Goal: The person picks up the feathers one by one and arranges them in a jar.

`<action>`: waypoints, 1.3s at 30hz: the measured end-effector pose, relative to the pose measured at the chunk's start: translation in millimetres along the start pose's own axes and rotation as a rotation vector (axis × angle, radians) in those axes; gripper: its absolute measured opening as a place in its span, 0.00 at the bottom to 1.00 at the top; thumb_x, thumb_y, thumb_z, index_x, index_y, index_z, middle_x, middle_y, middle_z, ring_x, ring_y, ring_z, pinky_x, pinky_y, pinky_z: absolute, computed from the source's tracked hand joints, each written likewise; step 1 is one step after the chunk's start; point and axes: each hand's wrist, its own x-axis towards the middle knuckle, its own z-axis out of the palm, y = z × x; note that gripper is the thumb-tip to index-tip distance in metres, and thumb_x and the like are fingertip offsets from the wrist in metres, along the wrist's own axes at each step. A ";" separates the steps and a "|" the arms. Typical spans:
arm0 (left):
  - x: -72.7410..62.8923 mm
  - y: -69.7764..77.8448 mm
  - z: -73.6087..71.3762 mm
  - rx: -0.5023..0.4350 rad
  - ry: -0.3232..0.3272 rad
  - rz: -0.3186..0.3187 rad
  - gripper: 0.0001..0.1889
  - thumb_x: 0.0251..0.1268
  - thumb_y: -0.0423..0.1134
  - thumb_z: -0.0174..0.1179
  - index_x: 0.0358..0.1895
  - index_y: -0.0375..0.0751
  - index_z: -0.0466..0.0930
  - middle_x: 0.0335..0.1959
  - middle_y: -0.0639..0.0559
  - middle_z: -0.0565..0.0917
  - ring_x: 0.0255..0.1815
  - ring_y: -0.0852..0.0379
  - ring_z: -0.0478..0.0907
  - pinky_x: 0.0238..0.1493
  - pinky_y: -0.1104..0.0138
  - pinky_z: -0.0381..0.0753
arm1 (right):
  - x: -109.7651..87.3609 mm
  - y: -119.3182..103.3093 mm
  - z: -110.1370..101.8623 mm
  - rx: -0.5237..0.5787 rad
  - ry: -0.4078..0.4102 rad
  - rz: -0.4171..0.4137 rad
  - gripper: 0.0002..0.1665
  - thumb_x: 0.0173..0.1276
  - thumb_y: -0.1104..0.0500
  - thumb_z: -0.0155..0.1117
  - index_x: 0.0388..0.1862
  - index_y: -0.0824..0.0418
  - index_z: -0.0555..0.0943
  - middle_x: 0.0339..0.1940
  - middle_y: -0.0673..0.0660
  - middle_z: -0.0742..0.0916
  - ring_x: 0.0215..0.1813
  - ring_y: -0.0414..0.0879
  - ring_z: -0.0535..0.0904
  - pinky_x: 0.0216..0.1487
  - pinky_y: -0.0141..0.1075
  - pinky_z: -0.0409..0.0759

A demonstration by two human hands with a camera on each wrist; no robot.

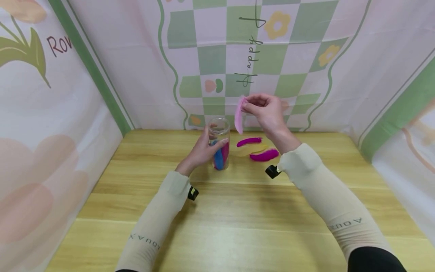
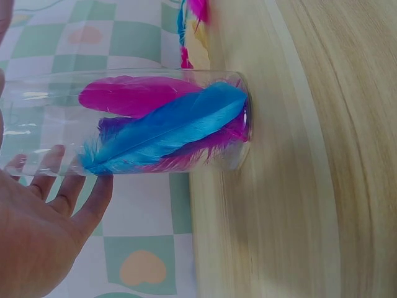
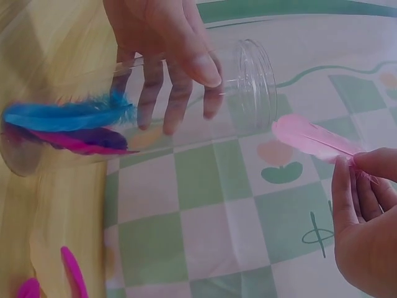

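Observation:
A clear jar (image 1: 219,128) without a lid stands upright on the table, and my left hand (image 1: 200,149) grips its side, fingers wrapped behind it. Inside the jar lie a blue feather (image 2: 173,127), a magenta feather (image 2: 133,94) and some purple plumage (image 3: 102,136), all leaning low. Between thumb and fingertips my right hand (image 1: 268,113) pinches a pale pink feather (image 1: 239,116) by one end. That feather hangs down, to the right of the jar's mouth and apart from it in the right wrist view.
On the wooden table (image 1: 217,226), right of the jar, lie a magenta feather (image 1: 264,155), a thinner magenta feather (image 1: 249,141) and a yellowish feather (image 1: 251,150). A patterned cloth (image 1: 244,60) hangs behind the table's back edge, with cloth at both sides too.

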 end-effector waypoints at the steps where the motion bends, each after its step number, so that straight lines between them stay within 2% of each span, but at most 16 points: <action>1: 0.0 0.0 0.0 0.003 0.001 -0.001 0.38 0.72 0.58 0.62 0.76 0.52 0.53 0.66 0.42 0.72 0.69 0.41 0.71 0.64 0.45 0.76 | 0.1 -0.1 1.0 0.001 -0.001 -0.006 0.10 0.65 0.74 0.70 0.46 0.72 0.84 0.38 0.57 0.90 0.40 0.46 0.88 0.48 0.36 0.87; 12: 0.4 -0.3 -0.4 0.014 0.000 -0.003 0.38 0.73 0.57 0.61 0.77 0.51 0.53 0.65 0.42 0.72 0.69 0.41 0.71 0.65 0.45 0.76 | 0.9 -4.8 11.5 -0.026 0.017 -0.058 0.08 0.66 0.72 0.71 0.43 0.68 0.85 0.39 0.57 0.89 0.43 0.48 0.87 0.50 0.36 0.86; 20: 1.1 -0.8 -1.5 0.007 -0.006 0.000 0.39 0.73 0.58 0.61 0.77 0.52 0.52 0.65 0.42 0.72 0.69 0.42 0.71 0.66 0.46 0.75 | 1.7 -10.0 22.8 0.023 0.035 -0.083 0.09 0.64 0.73 0.72 0.43 0.69 0.85 0.39 0.59 0.89 0.43 0.49 0.87 0.50 0.36 0.86; 30: 1.8 -1.7 -1.6 -0.005 -0.008 0.006 0.39 0.72 0.58 0.62 0.77 0.52 0.52 0.66 0.43 0.73 0.69 0.42 0.72 0.66 0.46 0.75 | 2.7 0.6 29.0 0.049 0.006 -0.132 0.07 0.64 0.74 0.72 0.40 0.70 0.85 0.36 0.58 0.89 0.41 0.48 0.87 0.50 0.36 0.87; 34: 2.0 -1.2 -1.4 -0.004 -0.008 0.007 0.40 0.72 0.59 0.62 0.78 0.52 0.51 0.65 0.43 0.73 0.69 0.42 0.72 0.65 0.46 0.76 | 0.2 4.3 28.9 0.006 -0.002 -0.115 0.07 0.64 0.74 0.71 0.40 0.68 0.85 0.36 0.57 0.89 0.40 0.47 0.86 0.49 0.34 0.86; 39: 1.7 -0.9 -1.2 -0.011 -0.011 0.013 0.39 0.72 0.58 0.62 0.77 0.51 0.52 0.64 0.41 0.73 0.69 0.38 0.71 0.64 0.46 0.77 | -3.1 8.4 26.1 -0.119 -0.018 -0.097 0.07 0.65 0.72 0.71 0.42 0.69 0.84 0.36 0.56 0.88 0.41 0.46 0.86 0.48 0.33 0.86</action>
